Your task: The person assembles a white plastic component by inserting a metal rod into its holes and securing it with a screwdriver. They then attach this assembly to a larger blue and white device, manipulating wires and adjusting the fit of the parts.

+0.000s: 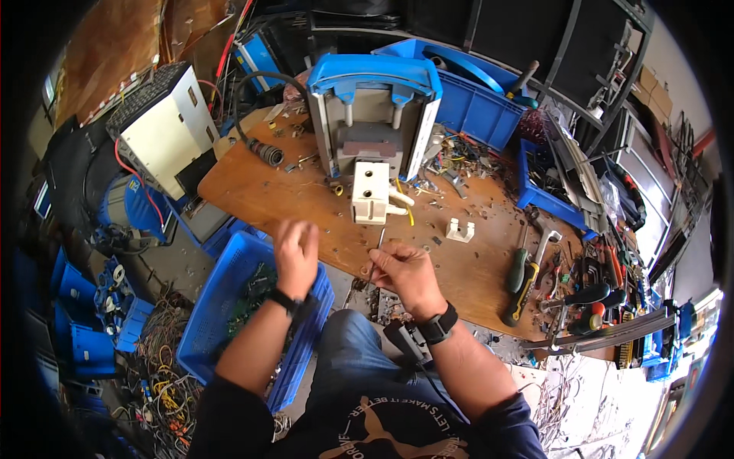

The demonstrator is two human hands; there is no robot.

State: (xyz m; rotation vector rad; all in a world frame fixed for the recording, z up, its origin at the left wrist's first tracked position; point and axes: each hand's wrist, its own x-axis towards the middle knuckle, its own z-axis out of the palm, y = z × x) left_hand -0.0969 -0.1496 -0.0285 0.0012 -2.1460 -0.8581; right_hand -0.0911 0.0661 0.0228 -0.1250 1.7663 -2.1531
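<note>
My right hand (409, 277) pinches a thin metal rod (381, 239) between thumb and fingers. The rod points up toward a cream block (370, 191) with two round holes in its top face. Whether its tip touches the block I cannot tell. Pale stubs stick out from the block's right side. Left of the rod, my left hand (297, 256) hovers by the table's front edge, slightly blurred, fingers loosely bent and apart, holding nothing. Behind the block stands a blue-topped machine (375, 73) with two posts. A small cream clip-shaped part (460, 229) lies to the right.
A blue crate (200, 329) with green circuit boards stands below my left arm. On the wooden table (474, 264) lie a green-handled screwdriver (518, 269), a hammer (527, 287) and scattered small scraps. A thick black cable (264, 151) ends near the machine. Blue bins (478, 115) stand behind.
</note>
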